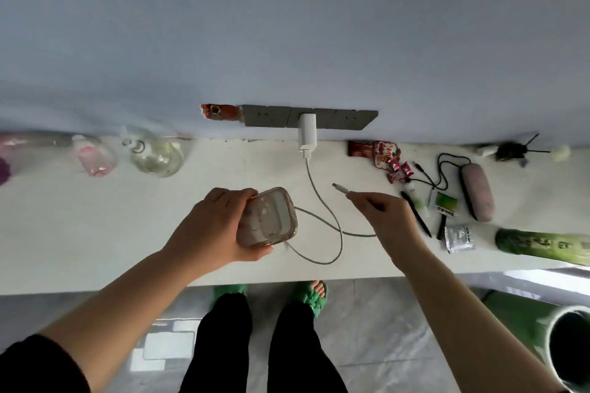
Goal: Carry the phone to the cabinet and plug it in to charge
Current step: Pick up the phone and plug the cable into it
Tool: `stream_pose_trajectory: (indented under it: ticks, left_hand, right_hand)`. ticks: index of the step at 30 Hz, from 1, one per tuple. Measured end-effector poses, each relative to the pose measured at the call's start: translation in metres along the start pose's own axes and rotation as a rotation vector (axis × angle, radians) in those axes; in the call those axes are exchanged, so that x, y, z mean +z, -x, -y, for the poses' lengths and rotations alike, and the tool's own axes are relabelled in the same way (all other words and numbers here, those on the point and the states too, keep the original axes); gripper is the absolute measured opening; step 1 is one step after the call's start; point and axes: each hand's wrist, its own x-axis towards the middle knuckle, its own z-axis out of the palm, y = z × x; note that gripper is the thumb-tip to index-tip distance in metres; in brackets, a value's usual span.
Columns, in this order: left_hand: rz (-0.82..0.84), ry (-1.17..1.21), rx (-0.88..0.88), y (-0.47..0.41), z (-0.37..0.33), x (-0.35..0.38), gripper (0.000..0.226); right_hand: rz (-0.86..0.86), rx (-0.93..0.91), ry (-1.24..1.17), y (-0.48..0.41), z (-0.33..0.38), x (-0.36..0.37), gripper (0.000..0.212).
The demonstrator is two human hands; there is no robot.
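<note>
My left hand (212, 228) grips the phone (269, 217), which sits in a clear case with its back up, just above the white cabinet top (95, 233). My right hand (388, 217) pinches the free end of the white charging cable (322, 201), the plug tip (340, 187) pointing left toward the phone but apart from it. The cable loops over the top and runs up to a white charger (307, 134) plugged into the grey wall socket strip (306, 120).
Clear bottles (153, 153) and a pink bottle (94, 159) stand at the back left. At the right lie a red snack bag (376, 153), candies, pens, a pink case (477, 191), black cables and a green tube (542, 247). A green bin (565, 344) stands on the floor.
</note>
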Motion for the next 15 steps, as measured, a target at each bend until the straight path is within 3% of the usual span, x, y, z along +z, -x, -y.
stream_pose_trajectory:
  ticks: [3, 5, 7, 15]
  left_hand:
    - [-0.023, -0.023, 0.037, 0.016, -0.035, -0.039, 0.096]
    - [-0.054, -0.049, 0.060, 0.025, -0.052, -0.061, 0.094]
    - [-0.083, -0.086, 0.077, 0.038, -0.068, -0.084, 0.093]
    - [-0.171, -0.169, 0.079, 0.090, -0.112, -0.148, 0.093]
  right_hand:
    - [0.098, -0.061, 0.016, 0.038, 0.038, -0.019, 0.016]
    - [0.177, -0.075, 0.033, 0.058, 0.059, -0.031, 0.007]
    - [0.242, -0.109, 0.055, 0.077, 0.081, -0.048, 0.015]
    - [0.397, -0.309, 0.188, 0.132, 0.150, -0.094, 0.010]
